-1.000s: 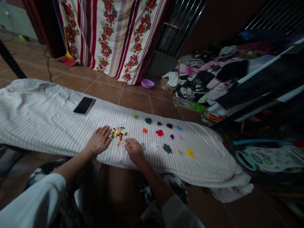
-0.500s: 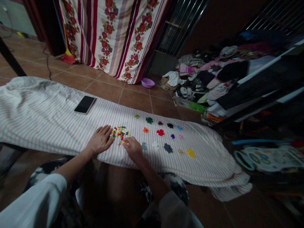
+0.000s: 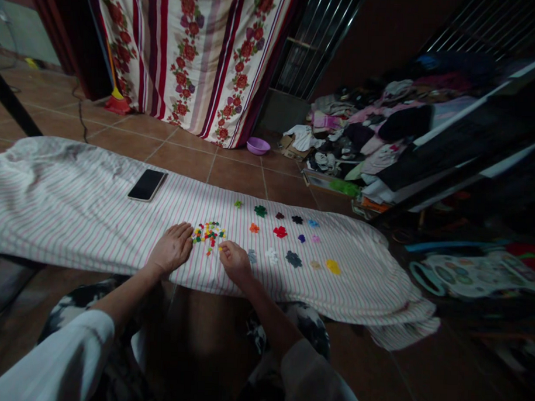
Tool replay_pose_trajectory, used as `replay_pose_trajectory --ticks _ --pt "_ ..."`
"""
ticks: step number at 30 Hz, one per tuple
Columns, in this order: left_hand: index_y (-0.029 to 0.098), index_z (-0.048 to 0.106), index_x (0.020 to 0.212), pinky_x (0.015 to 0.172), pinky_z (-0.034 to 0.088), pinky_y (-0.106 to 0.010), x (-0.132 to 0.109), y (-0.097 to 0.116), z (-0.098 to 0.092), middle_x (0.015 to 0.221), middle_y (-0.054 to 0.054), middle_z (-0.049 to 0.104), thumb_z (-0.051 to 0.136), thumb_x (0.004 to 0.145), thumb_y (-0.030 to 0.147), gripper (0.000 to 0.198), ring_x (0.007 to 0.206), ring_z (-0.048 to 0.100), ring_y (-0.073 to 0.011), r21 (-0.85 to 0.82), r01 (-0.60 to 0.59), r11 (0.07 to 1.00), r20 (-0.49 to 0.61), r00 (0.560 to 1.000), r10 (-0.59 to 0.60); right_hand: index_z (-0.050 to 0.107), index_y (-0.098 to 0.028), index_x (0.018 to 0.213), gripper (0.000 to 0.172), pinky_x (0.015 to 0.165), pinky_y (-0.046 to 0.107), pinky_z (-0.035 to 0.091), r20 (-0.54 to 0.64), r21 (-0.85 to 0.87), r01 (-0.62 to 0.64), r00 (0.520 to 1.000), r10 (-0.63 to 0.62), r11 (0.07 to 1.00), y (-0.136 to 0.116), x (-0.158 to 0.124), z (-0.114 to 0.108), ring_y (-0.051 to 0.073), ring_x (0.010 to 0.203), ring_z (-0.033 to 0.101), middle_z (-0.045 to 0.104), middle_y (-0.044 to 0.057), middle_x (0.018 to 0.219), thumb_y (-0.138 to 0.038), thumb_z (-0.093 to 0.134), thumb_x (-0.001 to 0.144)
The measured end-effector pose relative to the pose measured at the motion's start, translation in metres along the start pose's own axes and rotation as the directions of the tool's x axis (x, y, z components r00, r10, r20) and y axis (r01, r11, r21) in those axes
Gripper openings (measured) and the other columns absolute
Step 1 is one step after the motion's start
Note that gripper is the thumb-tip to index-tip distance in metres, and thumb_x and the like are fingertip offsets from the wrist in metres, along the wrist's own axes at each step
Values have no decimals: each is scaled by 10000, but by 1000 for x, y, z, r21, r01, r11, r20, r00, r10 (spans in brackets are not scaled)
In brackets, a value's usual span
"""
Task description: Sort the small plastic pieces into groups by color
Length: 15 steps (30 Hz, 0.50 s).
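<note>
A pile of mixed coloured pieces [image 3: 208,235] lies on a striped cloth [image 3: 95,218]. My left hand [image 3: 173,248] rests flat at the pile's left edge, fingers stretched out. Just right of the pile, my right hand [image 3: 235,262] has its thumb and fingertips pinched on a small yellow piece [image 3: 221,248]. Several single-colour heaps spread to the right, among them a red heap [image 3: 280,232], a dark green heap [image 3: 260,211], an orange heap [image 3: 254,228], a dark grey heap [image 3: 294,259], a white heap [image 3: 272,255] and a yellow heap [image 3: 333,266].
A phone [image 3: 147,185] lies on the cloth at the left. Beyond the cloth are a purple bowl [image 3: 257,146], a floral curtain [image 3: 211,58], a red broom [image 3: 117,104] and heaped clothes [image 3: 362,130]. A dark bar [image 3: 14,103] slants at the left.
My right hand has drawn slightly away from the pile, with the yellow piece at its fingertips. My left hand stays flat beside the pile. The whole view has shifted a little.
</note>
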<state>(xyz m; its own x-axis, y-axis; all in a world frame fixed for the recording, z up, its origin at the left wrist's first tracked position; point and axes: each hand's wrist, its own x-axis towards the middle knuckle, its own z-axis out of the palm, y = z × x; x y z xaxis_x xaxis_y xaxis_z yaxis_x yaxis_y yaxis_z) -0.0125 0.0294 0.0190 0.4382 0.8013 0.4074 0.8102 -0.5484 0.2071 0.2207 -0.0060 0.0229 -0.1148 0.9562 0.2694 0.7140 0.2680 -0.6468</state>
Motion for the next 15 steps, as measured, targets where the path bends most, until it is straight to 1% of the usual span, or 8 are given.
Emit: replay_pose_trajectory --ticks 2,4,6,9,12,15 --pt "71 633 1227 1136 439 -454 -1 0 0 1270 -184 670 314 986 288 455 1281 564 -270 -8 17 1000 -30 999 -17 666 -210 922 227 717 269 493 -17 15 7 1000 -7 1000 1 -2 -2 166 723 596 662 16 814 -107 499 809" --pt "74 635 1217 1128 449 -437 -3 0 0 1263 -189 668 344 974 271 428 1263 577 -264 -14 58 998 -71 996 -58 671 -210 917 233 726 273 499 -29 25 12 1000 -11 1000 2 -3 -4 167 721 599 676 22 831 -106 502 795" --pt "88 637 1211 1123 449 -447 -3 1 0 1271 -191 661 364 959 253 406 1268 575 -270 -6 129 992 -116 985 -129 675 -209 913 231 713 271 502 -37 35 8 999 -7 999 3 -5 -7 166 714 602 681 28 835 -112 505 791" --pt "66 635 1206 1130 416 -508 -2 4 0 1317 -229 631 363 943 248 419 1332 527 -318 53 273 961 -160 952 -261 678 -207 918 222 685 265 502 -60 52 3 998 0 999 5 -9 -15 163 692 602 677 30 816 -136 501 805" --pt "19 612 1247 1147 362 -552 0 8 0 1381 -268 582 333 946 279 485 1396 458 -370 132 366 921 -150 926 -347 680 -201 918 220 679 270 505 -101 52 4 995 1 999 9 -12 -26 163 675 600 674 32 795 -159 491 813" --pt "25 567 1333 1149 339 -578 1 9 2 1445 -257 540 299 952 321 551 1433 413 -387 173 385 907 -123 922 -368 682 -197 921 228 678 277 512 -138 55 -6 990 14 998 14 -18 -42 166 668 605 679 38 793 -177 484 809"
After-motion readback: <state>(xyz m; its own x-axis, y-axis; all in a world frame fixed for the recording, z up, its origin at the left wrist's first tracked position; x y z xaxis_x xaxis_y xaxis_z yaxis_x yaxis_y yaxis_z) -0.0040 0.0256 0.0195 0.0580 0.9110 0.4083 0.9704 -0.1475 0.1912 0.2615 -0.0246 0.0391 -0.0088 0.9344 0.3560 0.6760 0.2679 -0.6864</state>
